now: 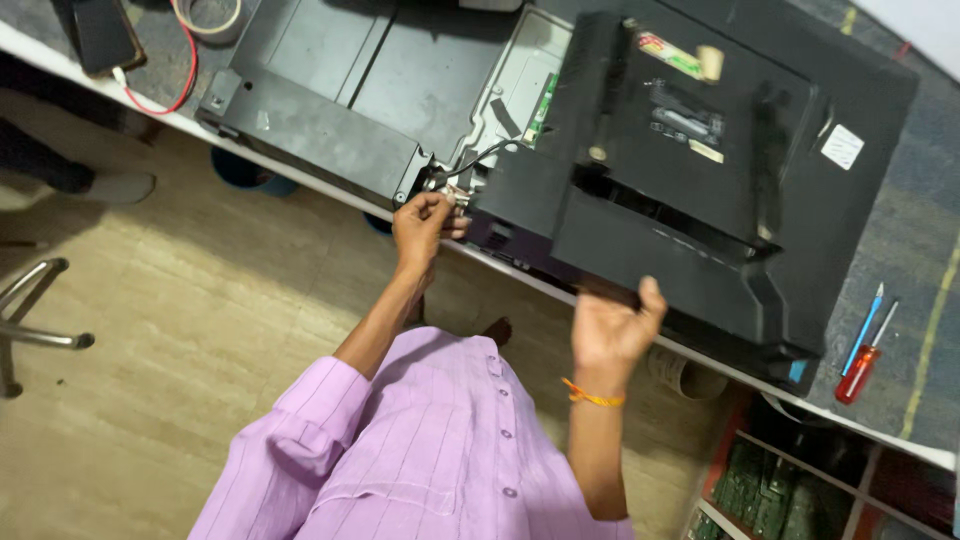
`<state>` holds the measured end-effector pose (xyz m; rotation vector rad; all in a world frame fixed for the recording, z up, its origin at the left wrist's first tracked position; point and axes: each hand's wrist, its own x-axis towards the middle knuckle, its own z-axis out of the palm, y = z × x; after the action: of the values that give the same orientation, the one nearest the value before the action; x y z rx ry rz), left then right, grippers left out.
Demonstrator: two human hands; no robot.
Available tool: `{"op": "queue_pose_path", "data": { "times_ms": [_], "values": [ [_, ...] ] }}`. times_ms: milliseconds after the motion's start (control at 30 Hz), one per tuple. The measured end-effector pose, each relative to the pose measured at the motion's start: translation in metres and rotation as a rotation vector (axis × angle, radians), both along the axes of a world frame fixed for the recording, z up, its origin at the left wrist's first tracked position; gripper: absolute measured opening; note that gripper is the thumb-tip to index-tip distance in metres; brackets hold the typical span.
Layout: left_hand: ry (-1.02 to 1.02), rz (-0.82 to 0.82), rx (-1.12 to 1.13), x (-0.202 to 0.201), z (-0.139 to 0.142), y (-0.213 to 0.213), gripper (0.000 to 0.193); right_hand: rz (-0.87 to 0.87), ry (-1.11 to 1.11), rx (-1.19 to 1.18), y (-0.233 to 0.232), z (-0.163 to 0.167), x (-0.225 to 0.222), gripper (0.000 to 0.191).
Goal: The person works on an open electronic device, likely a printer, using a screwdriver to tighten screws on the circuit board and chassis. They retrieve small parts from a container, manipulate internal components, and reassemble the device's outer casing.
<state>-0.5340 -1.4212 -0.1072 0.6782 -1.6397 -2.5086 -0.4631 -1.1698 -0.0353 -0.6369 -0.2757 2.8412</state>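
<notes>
On the workbench [905, 250], seen from the head camera: black back cover [700, 170] already lifted clear of the television chassis [330, 90] and lying askew over its right part, circuit boards bared between them. Left hand [425, 222] at the cover's left lower corner, fingers pressed together, pinching a black cable [478, 158]; right hand [612, 325] curled, gripping the cover's near edge. Cable apparently not yet freed, cover not yet set aside, red-handled screwdriver [862, 362] idle right of the cover.

back cover [700, 170] on workbench [900, 260], screwdrivers [865, 345] right
</notes>
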Motion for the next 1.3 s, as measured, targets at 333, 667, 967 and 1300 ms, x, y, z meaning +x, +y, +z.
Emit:
{"op": "queue_pose_path", "data": {
  "times_ms": [333, 667, 967, 1300],
  "values": [
    [-0.051, 0.098, 0.069, -0.003, 0.008, -0.008, 0.012, 0.151, 0.044, -0.083, -0.076, -0.026, -0.03, 0.025],
    [-0.066, 0.13, 0.039, -0.006, 0.0, -0.014, 0.03, 0.22, -0.165, 0.112, -0.099, -0.066, -0.022, 0.028],
    [-0.107, 0.099, 0.36, 0.014, -0.016, -0.023, 0.03, 0.231, -0.233, 0.179, -0.092, -0.064, -0.004, 0.029],
    [0.179, 0.007, -0.651, 0.057, 0.073, -0.039, 0.043, 0.29, -0.251, 1.323, -0.025, -0.002, 0.037, 0.031]
  ]
}}
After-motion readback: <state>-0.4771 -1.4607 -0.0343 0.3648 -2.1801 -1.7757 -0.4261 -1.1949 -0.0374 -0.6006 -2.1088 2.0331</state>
